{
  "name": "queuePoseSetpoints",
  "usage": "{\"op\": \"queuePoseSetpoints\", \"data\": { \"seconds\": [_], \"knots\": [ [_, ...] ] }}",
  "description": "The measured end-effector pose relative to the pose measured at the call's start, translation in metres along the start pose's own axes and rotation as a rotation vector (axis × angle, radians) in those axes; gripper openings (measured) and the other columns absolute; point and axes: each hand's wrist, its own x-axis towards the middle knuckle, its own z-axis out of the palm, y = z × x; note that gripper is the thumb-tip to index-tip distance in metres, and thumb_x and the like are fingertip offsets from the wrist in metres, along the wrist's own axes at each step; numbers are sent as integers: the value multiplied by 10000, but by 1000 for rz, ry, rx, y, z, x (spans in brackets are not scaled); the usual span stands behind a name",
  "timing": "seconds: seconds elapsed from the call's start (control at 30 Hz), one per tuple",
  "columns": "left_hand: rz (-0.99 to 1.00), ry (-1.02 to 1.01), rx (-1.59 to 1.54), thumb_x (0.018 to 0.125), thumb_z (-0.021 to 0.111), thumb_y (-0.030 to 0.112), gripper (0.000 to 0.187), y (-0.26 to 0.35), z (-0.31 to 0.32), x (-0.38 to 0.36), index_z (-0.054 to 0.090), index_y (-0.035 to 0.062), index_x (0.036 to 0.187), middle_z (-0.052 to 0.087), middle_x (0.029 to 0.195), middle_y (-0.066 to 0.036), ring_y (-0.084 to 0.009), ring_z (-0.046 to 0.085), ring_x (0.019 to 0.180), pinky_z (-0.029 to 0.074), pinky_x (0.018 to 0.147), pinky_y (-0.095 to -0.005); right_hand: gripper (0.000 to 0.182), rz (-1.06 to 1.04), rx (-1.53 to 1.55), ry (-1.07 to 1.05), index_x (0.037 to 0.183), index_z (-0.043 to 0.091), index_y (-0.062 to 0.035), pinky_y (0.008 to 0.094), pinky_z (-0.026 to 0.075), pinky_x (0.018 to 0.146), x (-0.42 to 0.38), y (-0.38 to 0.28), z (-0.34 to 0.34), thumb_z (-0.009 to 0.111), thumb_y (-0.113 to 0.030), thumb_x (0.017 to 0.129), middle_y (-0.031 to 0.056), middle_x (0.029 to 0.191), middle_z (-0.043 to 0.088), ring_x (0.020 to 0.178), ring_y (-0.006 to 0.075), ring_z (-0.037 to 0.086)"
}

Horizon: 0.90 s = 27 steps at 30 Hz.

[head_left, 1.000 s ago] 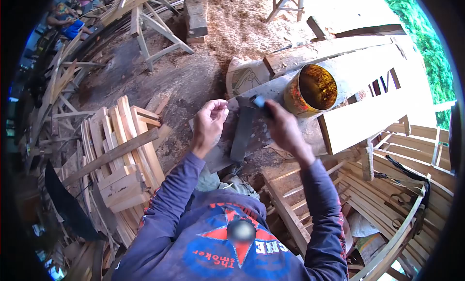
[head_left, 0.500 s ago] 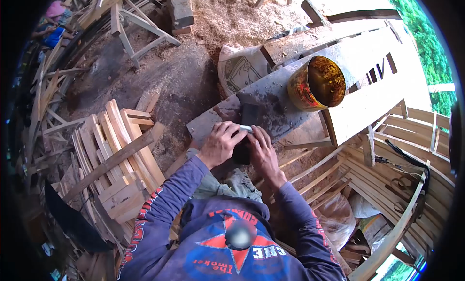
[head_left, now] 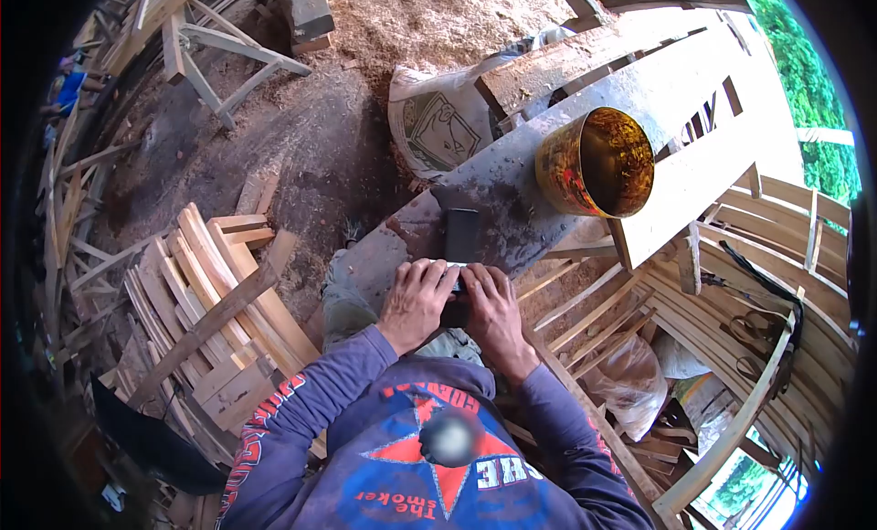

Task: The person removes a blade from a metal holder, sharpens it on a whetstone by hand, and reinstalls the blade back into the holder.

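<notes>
My left hand [head_left: 416, 302] and my right hand [head_left: 494, 312] are close together over the near end of a wet wooden plank [head_left: 370, 263]. The fingers of both are closed on a small pale, flat piece [head_left: 456, 267] between them, mostly covered by the fingertips. Just beyond the fingertips a dark rectangular block [head_left: 462, 235] lies on the plank. A round tin [head_left: 568, 170], stained yellow and red, stands open-topped on the plank to the right of the block.
Stacked wooden slats [head_left: 203, 283] lie at the left. A printed sack [head_left: 438, 128] is behind the plank, on sawdust-strewn ground. Wooden frames and plastic bags [head_left: 630, 384] fill the right side. A person in blue [head_left: 69, 91] shows at the far left.
Both hands have come back toward my body with the piece, uncovering more of the dark block. The camera view has shifted slightly.
</notes>
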Motion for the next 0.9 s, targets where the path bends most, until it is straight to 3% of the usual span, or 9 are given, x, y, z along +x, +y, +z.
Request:
{"op": "queuePoseSetpoints", "data": {
  "seconds": [0.1, 0.2, 0.37, 0.43, 0.5, 0.63, 0.7, 0.77, 0.9],
  "knots": [
    [-11, 16, 18, 876, 680, 123, 483, -6, 8, 8, 636, 49, 1351, 585, 1333, -89, -324, 527, 1244, 432, 1031, -459, 511, 39, 20, 1, 1366, 591, -16, 483, 472, 1074, 13, 4, 5, 682, -66, 865, 155, 1403, 602, 1257, 380, 563],
    [-65, 63, 20, 866, 667, 96, 470, -14, 8, 28, 648, 63, 1334, 588, 1332, -88, -333, 518, 1270, 432, 1059, -476, 563, 64, 109, 50, 1343, 600, -2, 493, 485, 1063, 38, 2, -4, 635, 74, 787, 188, 1388, 613, 1217, 430, 567],
    [-231, 83, 34, 868, 616, 98, 465, 21, 22, -20, 683, 116, 1328, 612, 1354, -38, -359, 486, 1303, 404, 1060, -514, 618, -3, 61, -3, 1377, 590, -6, 500, 479, 1075, -7, 4, 9, 678, 21, 766, 182, 1393, 599, 1228, 425, 569],
    [-262, 96, 74, 862, 623, 96, 455, 18, 18, -1, 699, 134, 1309, 606, 1364, -24, -363, 489, 1292, 407, 1045, -511, 602, -32, 85, 32, 1359, 600, -7, 490, 482, 1074, 13, 11, 6, 670, 24, 762, 164, 1404, 600, 1232, 410, 569],
    [-300, 97, 97, 851, 632, 75, 479, 9, 10, 25, 693, 147, 1320, 602, 1376, -24, -380, 497, 1269, 409, 1051, -516, 577, 7, 98, 24, 1349, 602, -10, 469, 485, 1073, 43, 9, -3, 654, 21, 774, 165, 1393, 602, 1223, 396, 567],
    [-334, 64, 60, 836, 664, 51, 516, 24, 14, 2, 687, 146, 1343, 597, 1403, -31, -368, 536, 1211, 475, 1004, -503, 578, 10, 78, -13, 1359, 602, -22, 465, 496, 1070, 16, 7, -1, 669, 10, 785, 153, 1392, 603, 1232, 396, 566],
    [-389, 71, -55, 821, 638, -13, 576, 41, 16, -12, 672, 124, 1380, 596, 1434, -88, -343, 644, 991, 570, 866, -448, 608, -18, 82, -49, 1373, 596, -19, 470, 497, 1085, 1, 8, 0, 668, 25, 771, 162, 1399, 602, 1271, 392, 558],
    [-383, 127, -96, 808, 610, -47, 594, 28, 25, 1, 667, 99, 1381, 597, 1439, -121, -361, 657, 916, 579, 846, -457, 590, -72, 102, -9, 1356, 600, -13, 473, 490, 1090, 16, 20, 4, 647, 43, 771, 153, 1402, 600, 1267, 403, 556],
    [-343, 142, -178, 820, 567, -60, 553, 6, 8, 34, 669, 65, 1349, 613, 1401, -159, -398, 645, 964, 561, 881, -476, 551, 0, 135, -11, 1312, 609, -6, 476, 473, 1104, 40, 13, -6, 630, 69, 767, 180, 1407, 598, 1280, 434, 544]
  ]
}}
